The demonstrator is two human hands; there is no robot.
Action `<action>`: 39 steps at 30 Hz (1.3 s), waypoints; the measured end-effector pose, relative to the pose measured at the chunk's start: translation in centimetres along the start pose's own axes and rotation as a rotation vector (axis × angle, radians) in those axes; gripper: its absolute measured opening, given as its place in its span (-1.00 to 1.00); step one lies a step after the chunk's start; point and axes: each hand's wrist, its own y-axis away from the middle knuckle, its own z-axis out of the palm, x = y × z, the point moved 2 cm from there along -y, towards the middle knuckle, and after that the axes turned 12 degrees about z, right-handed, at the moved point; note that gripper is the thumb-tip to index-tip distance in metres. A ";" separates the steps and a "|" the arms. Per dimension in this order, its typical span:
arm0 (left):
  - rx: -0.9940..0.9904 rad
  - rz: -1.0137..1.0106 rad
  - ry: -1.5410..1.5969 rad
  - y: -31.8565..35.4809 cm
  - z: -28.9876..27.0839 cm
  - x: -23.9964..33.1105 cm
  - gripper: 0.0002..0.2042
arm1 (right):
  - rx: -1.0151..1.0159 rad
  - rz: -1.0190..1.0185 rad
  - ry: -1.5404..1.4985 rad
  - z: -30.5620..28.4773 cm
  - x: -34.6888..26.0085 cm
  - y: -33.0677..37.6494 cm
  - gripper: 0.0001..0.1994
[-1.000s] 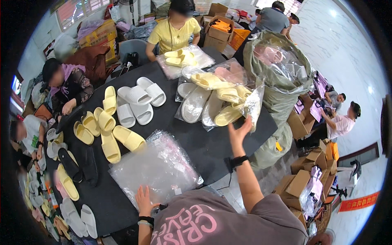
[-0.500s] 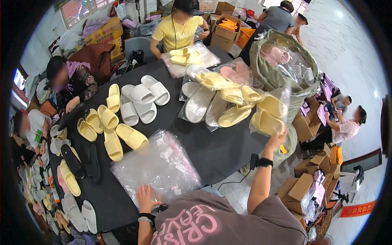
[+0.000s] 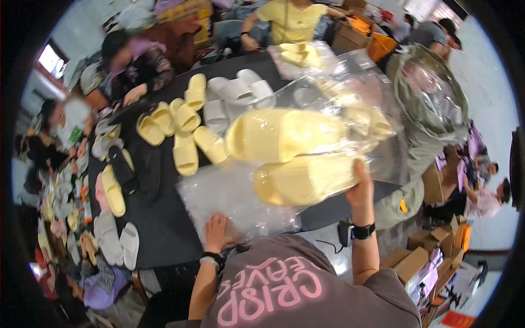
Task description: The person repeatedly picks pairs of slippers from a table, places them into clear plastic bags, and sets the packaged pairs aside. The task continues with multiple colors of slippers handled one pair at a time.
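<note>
Right-hand grip (image 3: 362, 186) closed on the heel end of the bagged yellow slippers (image 3: 303, 175), held mid-frame above the desk (image 3: 167, 232); left hand (image 3: 217, 232) spread flat on the clear bags (image 3: 205, 191), holding nothing. This pair's bagged; loose yellow slippers (image 3: 186, 116) and white slippers (image 3: 238, 90), upper left of centre, aren't. Bagged heap (image 3: 374, 123) right of centre (partly blocked by the raised pair), open sack (image 3: 435, 134) upper right.

The black table (image 3: 169, 229) bears yellow slippers (image 3: 186, 156), white slippers (image 3: 129, 245) and plastic bags (image 3: 205, 197).
</note>
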 end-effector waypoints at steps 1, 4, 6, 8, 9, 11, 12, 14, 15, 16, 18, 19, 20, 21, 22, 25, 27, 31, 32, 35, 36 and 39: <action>0.006 -0.008 0.003 0.0 -0.3 0.1 0.09 | -0.069 0.133 0.007 1.6 3.4 -0.2 -0.48; 0.000 -0.019 0.112 0.1 -0.1 -0.4 -0.03 | -0.206 0.514 0.059 3.8 12.5 -0.6 -0.44; 0.176 0.031 0.053 0.6 2.5 -1.7 -0.19 | -0.230 0.677 0.143 1.9 19.1 -1.7 -0.40; 0.447 0.069 0.420 0.8 2.9 -2.8 -0.47 | -0.174 0.796 0.404 -2.6 24.0 -2.5 -0.45; 0.465 0.109 0.334 1.1 2.6 -2.9 -0.49 | -0.191 0.816 0.434 -4.1 25.2 -2.9 -0.44; 0.493 0.194 0.168 1.8 2.0 -2.3 -0.52 | -0.215 0.854 0.496 -6.4 26.2 -3.2 -0.42; 0.339 0.100 0.167 2.8 2.6 -3.0 -0.51 | -0.247 0.835 0.530 -6.1 26.1 -3.5 -0.57; 0.400 0.038 0.087 3.1 -0.1 -1.6 -0.50 | -0.248 0.829 0.518 -7.8 25.5 -4.3 -0.66; 0.432 -0.005 0.036 3.7 -1.4 -1.2 -0.49 | -0.264 0.830 0.510 -7.4 25.3 -4.6 -0.71; 0.247 -0.114 -0.013 4.5 0.4 -2.3 -0.36 | -0.108 0.796 0.540 -7.0 24.8 -4.2 -0.77; 0.209 -0.201 0.005 5.4 0.1 -2.8 -0.27 | -0.052 0.776 0.323 -7.1 24.3 -4.1 -0.82; 0.191 -0.243 0.013 5.7 -0.1 -3.1 -0.22 | -0.022 0.762 0.215 -7.0 23.9 -4.0 -0.84; 0.145 -0.248 0.027 6.0 0.3 -3.9 -0.12 | 0.025 0.709 0.251 -7.1 23.3 -3.7 -0.85; 0.153 -0.249 0.043 5.9 0.2 -4.0 -0.16 | -0.027 0.722 0.382 -7.4 23.0 -3.6 -0.83; 0.160 -0.250 0.059 5.8 0.1 -4.1 -0.19 | -0.078 0.733 0.513 -8.1 22.5 -3.4 -0.82; 0.250 -0.195 0.082 5.2 -0.2 -4.1 -0.32 | -0.325 0.819 0.969 -9.9 20.9 -2.8 -0.77; 0.305 -0.208 0.158 4.6 -0.2 -4.2 -0.42 | -0.454 0.926 1.208 -10.5 20.0 -2.7 -0.72; 0.368 -0.439 0.759 3.6 4.1 -6.5 -0.59 | 0.168 0.281 1.062 -9.0 16.8 -4.4 -0.54; 0.382 -0.503 0.990 3.4 5.4 -7.2 -0.62 | 0.151 0.010 1.190 -7.4 15.4 -4.6 -0.50; 0.356 -0.560 1.200 1.9 4.3 -5.2 -0.71 | -0.004 -0.445 1.450 -3.7 13.4 -5.7 -0.42; 0.371 -0.581 1.217 1.6 4.0 -5.3 -0.74 | -0.129 -0.331 1.487 -3.2 14.1 -6.3 -0.41; 0.376 -0.614 1.319 0.1 3.7 -5.0 -0.82 | -0.165 -0.096 1.560 -6.4 19.1 -8.6 -0.47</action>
